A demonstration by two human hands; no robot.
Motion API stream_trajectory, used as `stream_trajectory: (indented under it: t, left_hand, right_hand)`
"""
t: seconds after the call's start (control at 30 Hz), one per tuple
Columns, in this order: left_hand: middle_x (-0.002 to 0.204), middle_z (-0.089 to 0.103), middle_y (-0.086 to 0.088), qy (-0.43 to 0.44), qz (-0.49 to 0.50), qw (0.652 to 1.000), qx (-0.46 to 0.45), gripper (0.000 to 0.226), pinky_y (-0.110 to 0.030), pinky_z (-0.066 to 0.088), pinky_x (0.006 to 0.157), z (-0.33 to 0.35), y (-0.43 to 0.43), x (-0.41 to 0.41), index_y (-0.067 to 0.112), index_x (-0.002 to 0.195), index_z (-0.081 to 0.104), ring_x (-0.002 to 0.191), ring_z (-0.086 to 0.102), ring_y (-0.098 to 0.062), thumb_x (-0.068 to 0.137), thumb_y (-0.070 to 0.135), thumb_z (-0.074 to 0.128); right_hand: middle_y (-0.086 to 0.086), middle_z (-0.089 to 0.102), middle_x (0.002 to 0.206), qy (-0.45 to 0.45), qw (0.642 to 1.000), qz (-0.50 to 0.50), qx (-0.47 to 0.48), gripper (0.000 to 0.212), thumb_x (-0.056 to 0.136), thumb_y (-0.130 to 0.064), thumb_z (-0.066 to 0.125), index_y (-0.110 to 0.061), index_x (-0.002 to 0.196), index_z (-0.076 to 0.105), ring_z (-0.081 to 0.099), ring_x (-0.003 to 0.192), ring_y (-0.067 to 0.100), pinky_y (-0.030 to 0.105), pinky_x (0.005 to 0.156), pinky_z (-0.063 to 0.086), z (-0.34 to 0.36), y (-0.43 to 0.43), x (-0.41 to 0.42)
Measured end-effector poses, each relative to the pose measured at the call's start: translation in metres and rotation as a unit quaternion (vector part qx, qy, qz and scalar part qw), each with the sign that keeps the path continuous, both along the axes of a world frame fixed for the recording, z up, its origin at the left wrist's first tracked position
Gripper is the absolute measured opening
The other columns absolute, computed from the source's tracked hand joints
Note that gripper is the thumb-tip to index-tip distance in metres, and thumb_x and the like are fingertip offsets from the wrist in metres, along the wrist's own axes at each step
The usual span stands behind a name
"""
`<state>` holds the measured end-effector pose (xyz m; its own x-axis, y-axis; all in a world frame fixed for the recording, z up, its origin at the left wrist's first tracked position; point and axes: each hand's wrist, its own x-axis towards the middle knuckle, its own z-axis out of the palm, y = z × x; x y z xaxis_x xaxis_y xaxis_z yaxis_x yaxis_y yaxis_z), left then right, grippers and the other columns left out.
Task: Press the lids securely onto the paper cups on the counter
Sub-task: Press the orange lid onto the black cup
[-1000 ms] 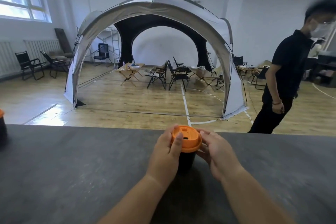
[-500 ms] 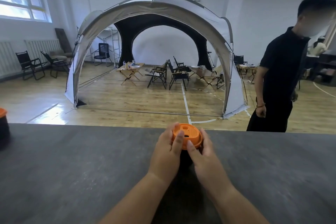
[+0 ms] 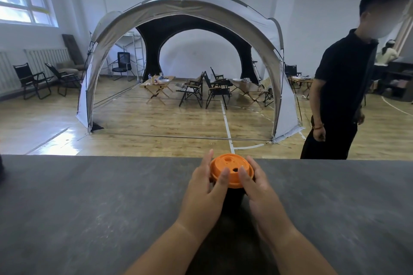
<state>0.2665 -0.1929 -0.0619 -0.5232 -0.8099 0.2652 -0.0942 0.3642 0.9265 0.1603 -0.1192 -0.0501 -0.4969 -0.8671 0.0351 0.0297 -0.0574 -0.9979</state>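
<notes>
A black paper cup (image 3: 232, 199) stands on the grey counter (image 3: 89, 207), a little back from its far edge. An orange lid (image 3: 230, 166) with a sip hole sits on top of it. My left hand (image 3: 204, 192) holds the cup and lid from the left, its thumb pressing on the lid's front and its index finger reaching up along the rim. My right hand (image 3: 260, 192) holds them from the right, thumb on the lid beside the hole. The cup's sides are mostly hidden by my hands.
A dark sliver of another cup (image 3: 1, 169) shows at the counter's far left edge. Beyond the counter a person in black (image 3: 339, 96) stands at the right. A large dome tent (image 3: 185, 35) with folding chairs and tables fills the wooden floor behind.
My right hand has come round from the cup's right side to its front and set its thumb on the lid. The left cup has slid almost out of view. The person behind has shifted.
</notes>
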Motion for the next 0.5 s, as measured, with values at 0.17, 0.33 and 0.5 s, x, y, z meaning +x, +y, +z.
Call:
stream_trajectory:
  t: [0.17,0.33,0.5]
  left_hand:
    - [0.125,0.054,0.011,0.008,0.033,0.999,0.018,0.067,-0.012,0.040,0.088,0.004,0.002,0.003,0.040,0.145,0.028,0.117,0.052,-0.004,0.082,0.061,0.033]
    - [0.089,0.066,0.006,0.010,0.100,0.995,-0.002,0.046,-0.026,0.053,0.083,0.003,-0.004,0.006,0.033,0.140,0.041,0.089,0.065,-0.005,0.096,0.046,0.043]
    - [0.075,0.068,-0.005,0.010,0.113,0.993,0.026,0.037,-0.032,0.059,0.073,0.007,-0.015,0.007,0.032,0.128,0.050,0.074,0.068,-0.012,0.094,0.046,0.049]
  right_hand:
    - [-0.013,0.053,0.119,-0.032,0.999,-0.002,-0.013,0.075,0.078,-0.049,0.059,-0.034,0.147,0.035,0.054,0.108,0.007,0.024,0.083,0.047,0.002,0.003,-0.002]
    - [-0.012,0.056,0.115,-0.029,0.999,-0.009,-0.014,0.044,0.096,-0.032,0.053,-0.033,0.139,0.043,0.054,0.104,0.005,0.023,0.081,0.045,0.000,0.002,-0.005]
    - [-0.002,0.060,0.121,-0.005,1.000,0.012,0.002,0.039,0.091,-0.034,0.057,-0.036,0.130,0.051,0.057,0.108,0.010,0.022,0.079,0.044,0.000,0.002,-0.005]
